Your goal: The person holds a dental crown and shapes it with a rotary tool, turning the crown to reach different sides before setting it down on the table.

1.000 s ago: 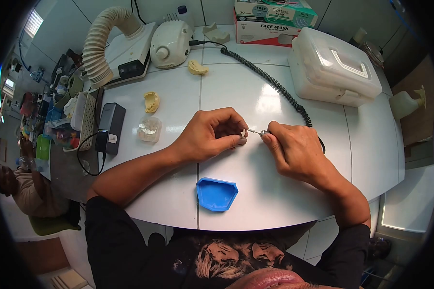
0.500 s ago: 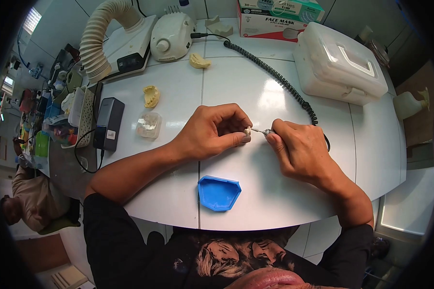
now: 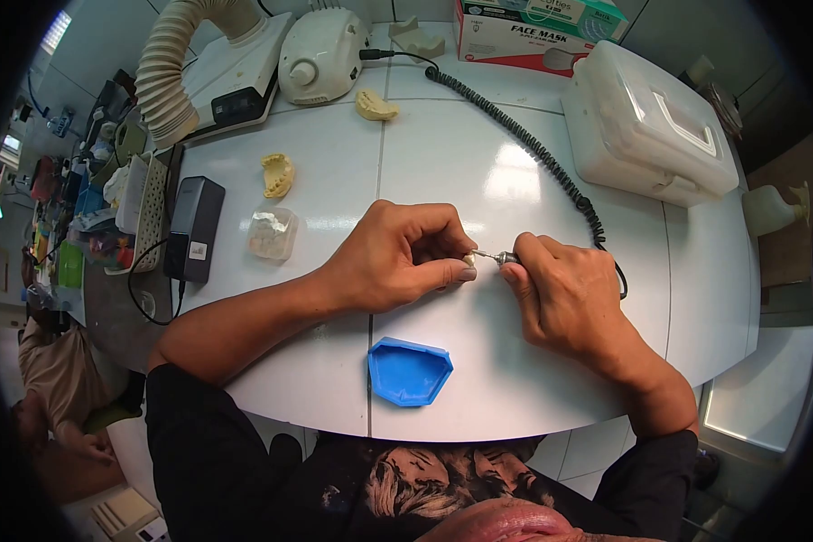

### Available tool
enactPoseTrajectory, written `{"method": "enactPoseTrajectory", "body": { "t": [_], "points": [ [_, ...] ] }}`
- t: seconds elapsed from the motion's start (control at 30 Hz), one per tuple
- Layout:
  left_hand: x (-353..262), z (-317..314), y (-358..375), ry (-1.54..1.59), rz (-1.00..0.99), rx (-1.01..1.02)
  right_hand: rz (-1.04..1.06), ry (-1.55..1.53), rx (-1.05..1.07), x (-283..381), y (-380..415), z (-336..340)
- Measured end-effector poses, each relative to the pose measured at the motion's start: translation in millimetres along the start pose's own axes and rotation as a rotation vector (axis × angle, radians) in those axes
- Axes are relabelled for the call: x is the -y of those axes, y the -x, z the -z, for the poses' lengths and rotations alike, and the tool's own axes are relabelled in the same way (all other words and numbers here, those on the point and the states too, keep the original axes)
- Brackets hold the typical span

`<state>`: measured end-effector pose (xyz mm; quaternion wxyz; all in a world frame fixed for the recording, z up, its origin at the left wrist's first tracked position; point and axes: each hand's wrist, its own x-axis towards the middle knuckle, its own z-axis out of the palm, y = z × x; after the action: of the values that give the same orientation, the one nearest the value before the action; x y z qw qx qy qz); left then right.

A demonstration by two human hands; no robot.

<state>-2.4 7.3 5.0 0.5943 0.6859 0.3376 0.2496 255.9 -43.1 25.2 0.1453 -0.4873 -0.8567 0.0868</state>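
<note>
Between thumb and fingertips, my left hand (image 3: pixel 404 253) pinches a small whitish dental piece (image 3: pixel 469 259), mostly hidden by the fingers. My right hand (image 3: pixel 569 287) is closed around a rotary handpiece (image 3: pixel 507 258), gripped like a pen. Its thin bur (image 3: pixel 484 254) points left and meets or nearly meets the piece; contact is too small to tell. A black coiled cord (image 3: pixel 533 140) runs from behind my right hand to the white control unit (image 3: pixel 323 59). Nearer my body lies a blue angular tray (image 3: pixel 411 372).
Yellow dental casts (image 3: pixel 277 175) (image 3: pixel 375 107) and a clear small box (image 3: pixel 272 235) lie to the left and back. A dark power box (image 3: pixel 194 230), a ribbed hose (image 3: pixel 164 86), a mask box (image 3: pixel 528 41) and a white case (image 3: pixel 648 126) stand around. Another person (image 3: pixel 63 370) sits at far left.
The view has shifted slightly. The dental piece now sits more hidden in my left fingers, and the bur is closer to the fingertips. The other person at far left has moved an arm.
</note>
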Motion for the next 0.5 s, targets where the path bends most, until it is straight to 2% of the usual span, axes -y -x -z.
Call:
{"method": "enactPoseTrajectory", "body": {
  "t": [0.5],
  "points": [
    [-4.2,-0.4,-0.6,-0.012,0.026,0.004,0.015,0.005,0.03,-1.1,-1.0,1.9]
  ]
}}
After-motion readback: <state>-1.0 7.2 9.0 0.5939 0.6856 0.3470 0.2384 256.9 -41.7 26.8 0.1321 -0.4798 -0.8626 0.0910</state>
